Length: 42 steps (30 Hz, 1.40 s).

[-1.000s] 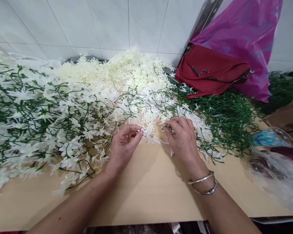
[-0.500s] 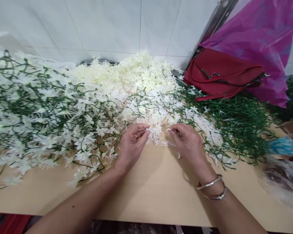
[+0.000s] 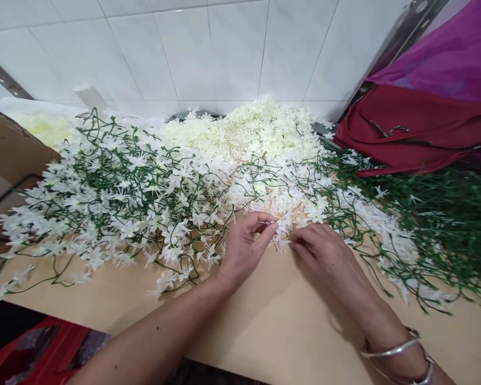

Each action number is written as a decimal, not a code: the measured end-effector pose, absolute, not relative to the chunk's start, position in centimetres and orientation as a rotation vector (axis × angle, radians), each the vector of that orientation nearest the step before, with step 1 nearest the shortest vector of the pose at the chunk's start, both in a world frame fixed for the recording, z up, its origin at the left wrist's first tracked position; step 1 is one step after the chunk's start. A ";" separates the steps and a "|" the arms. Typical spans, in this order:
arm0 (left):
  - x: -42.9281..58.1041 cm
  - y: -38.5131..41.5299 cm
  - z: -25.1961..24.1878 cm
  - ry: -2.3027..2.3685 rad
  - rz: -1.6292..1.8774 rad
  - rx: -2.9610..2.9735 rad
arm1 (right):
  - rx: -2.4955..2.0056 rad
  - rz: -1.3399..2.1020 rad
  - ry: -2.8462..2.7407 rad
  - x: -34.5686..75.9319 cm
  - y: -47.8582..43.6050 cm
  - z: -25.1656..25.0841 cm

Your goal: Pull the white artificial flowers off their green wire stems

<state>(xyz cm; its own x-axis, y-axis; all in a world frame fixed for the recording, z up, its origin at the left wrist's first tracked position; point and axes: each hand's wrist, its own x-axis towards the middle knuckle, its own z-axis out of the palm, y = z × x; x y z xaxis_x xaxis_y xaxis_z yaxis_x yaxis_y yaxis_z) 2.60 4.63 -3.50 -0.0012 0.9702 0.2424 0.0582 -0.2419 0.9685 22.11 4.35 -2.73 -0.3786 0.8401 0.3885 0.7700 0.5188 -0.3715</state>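
My left hand [image 3: 244, 246] is closed in a pinch, thumb against forefinger, on a small white artificial flower [image 3: 281, 223] at the near edge of the loose white pieces. Just to its right, my right hand [image 3: 331, 262] reaches in low over the table with its fingers drawn together. Its fingertips touch the edge of the thin white stamens [image 3: 280, 245], and whatever they hold is hidden. Left of my hands lies a large heap of white flowers on green stems [image 3: 144, 198]. Behind them rises a mound of cream blossoms [image 3: 260, 128].
Bare green stems [image 3: 436, 214] spread to the right under a red handbag [image 3: 417, 128] and a purple plastic bag [image 3: 457, 59]. A cardboard box [image 3: 12, 149] stands at the left edge. The wooden tabletop [image 3: 248, 315] ends in front; a red crate [image 3: 44, 347] sits below.
The view has swung left, bringing in the box and crate. My right hand has moved closer to my left and turned palm down; the white piece at its fingertips no longer shows.
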 end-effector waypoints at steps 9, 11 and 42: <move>3.0 4.8 -3.5 1.061 1.345 1.292 | -1.294 0.350 -1.801 22.2 4.3 -1.4; 3.0 4.8 -3.4 1.060 1.355 1.267 | -1.289 0.425 -1.747 22.0 4.3 -1.5; 2.9 4.9 -3.3 1.052 1.388 1.130 | -1.232 0.548 -1.529 21.3 4.3 -1.3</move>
<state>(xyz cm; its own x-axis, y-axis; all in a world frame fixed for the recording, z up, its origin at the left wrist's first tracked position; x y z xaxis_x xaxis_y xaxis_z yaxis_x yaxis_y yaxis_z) 2.92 4.93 -3.28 -0.0443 0.9943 0.0966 -0.1760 -0.1030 0.9790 21.29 4.25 -1.30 0.0789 0.8974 0.4341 0.4177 0.3657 -0.8318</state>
